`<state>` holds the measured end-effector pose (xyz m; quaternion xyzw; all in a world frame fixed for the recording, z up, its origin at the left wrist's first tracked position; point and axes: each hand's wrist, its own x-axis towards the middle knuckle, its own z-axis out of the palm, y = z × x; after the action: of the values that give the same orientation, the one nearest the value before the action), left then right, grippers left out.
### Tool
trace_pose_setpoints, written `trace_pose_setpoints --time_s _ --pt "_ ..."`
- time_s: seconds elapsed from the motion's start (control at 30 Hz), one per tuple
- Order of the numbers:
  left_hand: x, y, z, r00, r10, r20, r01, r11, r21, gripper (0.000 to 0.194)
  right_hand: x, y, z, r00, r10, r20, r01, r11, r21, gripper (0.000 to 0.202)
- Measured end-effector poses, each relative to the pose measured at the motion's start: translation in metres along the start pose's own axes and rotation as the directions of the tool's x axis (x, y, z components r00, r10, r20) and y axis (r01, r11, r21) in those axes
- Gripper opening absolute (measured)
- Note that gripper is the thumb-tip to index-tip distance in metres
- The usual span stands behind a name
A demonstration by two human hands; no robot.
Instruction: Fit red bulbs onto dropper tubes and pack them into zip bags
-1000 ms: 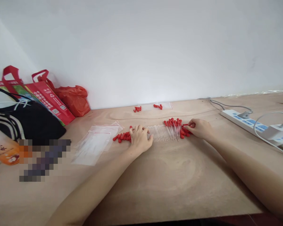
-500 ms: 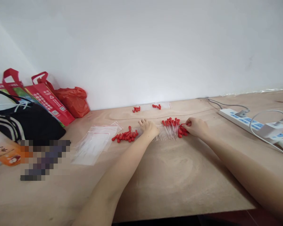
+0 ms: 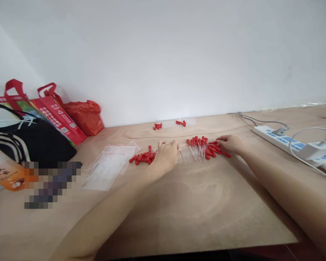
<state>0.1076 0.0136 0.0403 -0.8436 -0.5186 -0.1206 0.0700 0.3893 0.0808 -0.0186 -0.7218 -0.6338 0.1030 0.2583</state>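
Left hand (image 3: 167, 156) low over the row of glass tubes (image 3: 187, 155), fingers curled, blocking part of it; can't tell if it grips one. Right hand (image 3: 230, 144), fingers loosely apart, right beside the loose red rubber bulbs (image 3: 213, 150)! Bulb-topped droppers (image 3: 197, 141) lie between. Clear zip bags (image 3: 107, 166) left, power strip (image 3: 278, 138) right, shopping bags (image 3: 61, 117) against the wall.

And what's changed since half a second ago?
The left hand moved left and back toward the person, over the row of clear tubes. The right hand shifted slightly right, uncovering more of the red bulbs beside it; whether it let one go is unclear. The power strip and flat clear bags stayed put.
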Motion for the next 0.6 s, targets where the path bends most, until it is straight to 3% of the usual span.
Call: trace_pose_setpoints --time_s 0.07,0.13,0.3,0.4,0.5,0.53,0.6 --pt "-0.022 -0.010 0.006 0.983 0.167 -0.076 -0.171 0.984 -0.052 0.018 0.006 0.002 0.001 0.999 -0.013 0.043 0.012 1.000 0.027 0.025" --pt "-0.040 -0.019 0.016 0.952 0.249 -0.177 -0.266 0.961 -0.077 0.019 0.012 0.003 0.002 0.993 -0.043 0.108 0.037 0.998 0.054 0.022" --pt "-0.064 -0.027 0.034 0.920 0.265 -0.289 -0.313 0.940 -0.137 0.021 0.022 0.004 0.000 0.977 -0.106 0.183 0.100 0.994 0.042 0.012" --pt "-0.065 -0.027 0.036 0.925 0.220 -0.311 -0.286 0.941 -0.183 0.019 0.019 -0.002 -0.005 0.995 -0.060 0.084 0.055 0.997 0.054 0.016" --pt "-0.064 -0.028 0.036 0.928 0.197 -0.316 -0.272 0.938 -0.213 0.019 0.005 -0.023 -0.008 0.995 -0.051 -0.081 0.072 0.959 0.274 0.025" --pt "-0.063 -0.028 0.037 0.928 0.192 -0.319 -0.271 0.936 -0.224 0.018 -0.004 -0.034 -0.007 0.989 -0.086 -0.120 0.127 0.912 0.390 0.028" --pt "-0.063 -0.029 0.037 0.928 0.182 -0.325 -0.269 0.932 -0.245 0.018 -0.025 -0.056 -0.003 0.955 -0.270 -0.124 0.291 0.770 0.568 0.034"
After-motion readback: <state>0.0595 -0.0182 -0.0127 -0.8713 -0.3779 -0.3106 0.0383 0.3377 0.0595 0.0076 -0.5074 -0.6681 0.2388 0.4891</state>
